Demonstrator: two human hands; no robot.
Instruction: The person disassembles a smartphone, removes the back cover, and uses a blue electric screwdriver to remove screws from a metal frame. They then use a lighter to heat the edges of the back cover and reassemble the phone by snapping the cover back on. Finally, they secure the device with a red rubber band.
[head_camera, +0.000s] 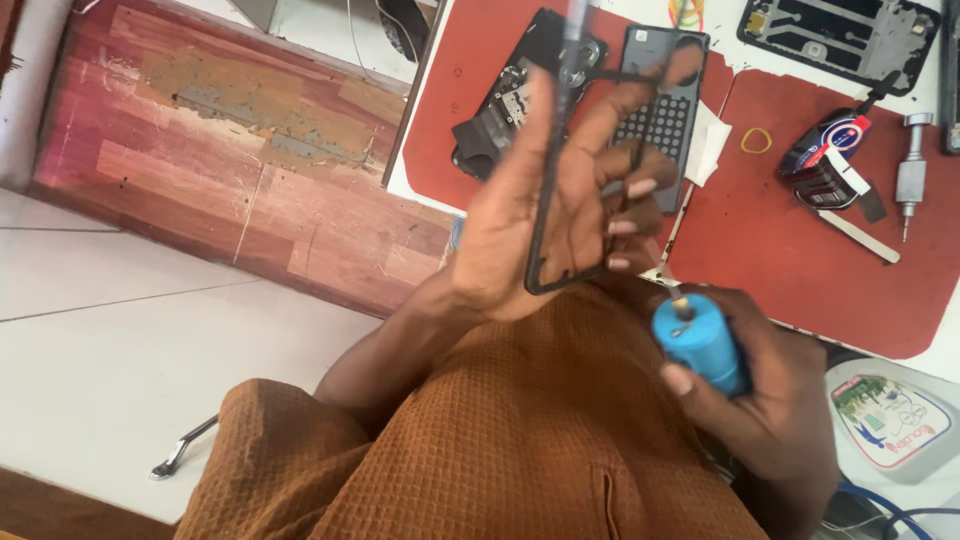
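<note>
Left hand (545, 215), frame centre: fingers curled around one thin black phone frame (560, 200), held upright, palm toward camera. Right hand (760, 390), lower right: clenched around one blue cylindrical tool (700, 345), tip up, just below the frame's bottom edge.

Behind, upper right: two red mats (800, 270) side by side. On them: two opened phone bodies (525, 90), one silver screwdriver (910, 175), one tape roll (825, 160), one yellow rubber band (756, 140). Table edge runs just left of the mats. Left of frame: open tiled floor (120, 340), wood panel (220, 150).
</note>
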